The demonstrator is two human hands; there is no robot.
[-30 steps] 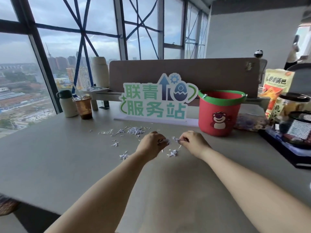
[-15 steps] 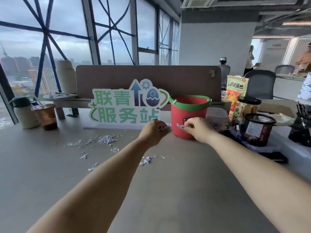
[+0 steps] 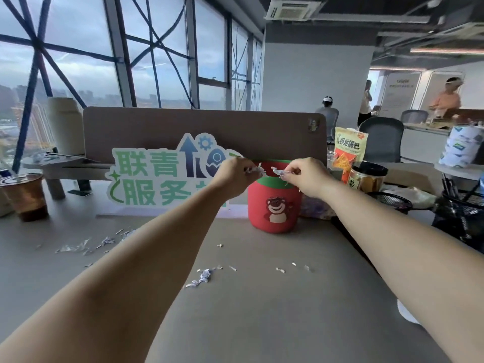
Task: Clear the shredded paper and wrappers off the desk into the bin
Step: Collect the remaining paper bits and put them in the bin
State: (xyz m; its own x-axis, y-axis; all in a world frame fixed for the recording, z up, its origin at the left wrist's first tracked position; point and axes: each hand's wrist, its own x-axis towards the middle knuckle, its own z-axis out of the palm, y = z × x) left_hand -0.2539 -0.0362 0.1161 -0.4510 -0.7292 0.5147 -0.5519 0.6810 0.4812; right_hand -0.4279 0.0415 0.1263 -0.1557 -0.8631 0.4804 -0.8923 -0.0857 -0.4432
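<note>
A red bin (image 3: 273, 205) with a green rim and a bear picture stands at the back of the grey desk (image 3: 262, 310). My left hand (image 3: 233, 176) and my right hand (image 3: 309, 176) hover just above its rim, each pinching a small wad of shredded paper (image 3: 258, 172). More shreds lie on the desk: a small clump (image 3: 203, 277) near the middle, loose bits (image 3: 293, 267) to its right, and a scattered patch (image 3: 86, 244) at the left.
A green-lettered sign (image 3: 157, 179) leans on a brown divider (image 3: 196, 127) behind the bin. An iced drink cup (image 3: 25, 196) stands at far left. A snack bag (image 3: 349, 153), a jar (image 3: 366, 176) and black mesh holders (image 3: 461, 213) crowd the right side. People stand in the background.
Both hands rose from the desk with pinched shreds and moved right and back to above the bin's rim. My view swung to the right.
</note>
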